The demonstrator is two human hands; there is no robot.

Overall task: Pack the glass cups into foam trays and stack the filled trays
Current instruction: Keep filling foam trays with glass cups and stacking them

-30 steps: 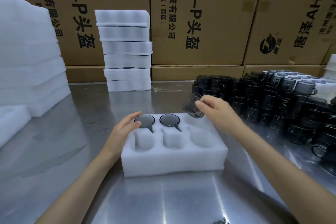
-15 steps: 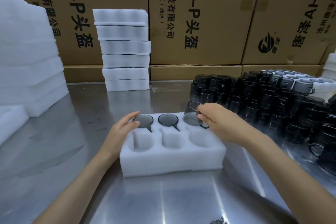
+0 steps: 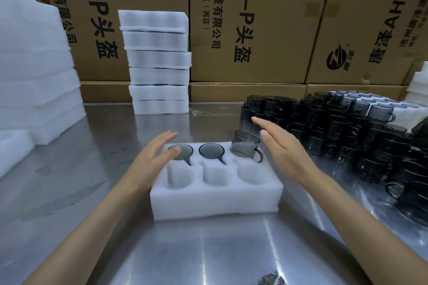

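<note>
A white foam tray with six pockets lies on the steel table in front of me. Two smoky glass cups sit sunk in its back-left and back-middle pockets. A third cup stands partly out of the back-right pocket, its handle toward me. My right hand hovers just right of that cup, fingers straight, holding nothing. My left hand is flat at the tray's left back corner, its thumb over the back-left cup. The three front pockets hold no cups.
A crowd of dark glass cups fills the table to the right. A stack of foam trays stands at the back, more foam is piled on the left. Cardboard boxes wall off the rear.
My right hand set the third cup into the back-right pocket, let go and opened beside it. My left hand lifted slightly and spread its fingers.
</note>
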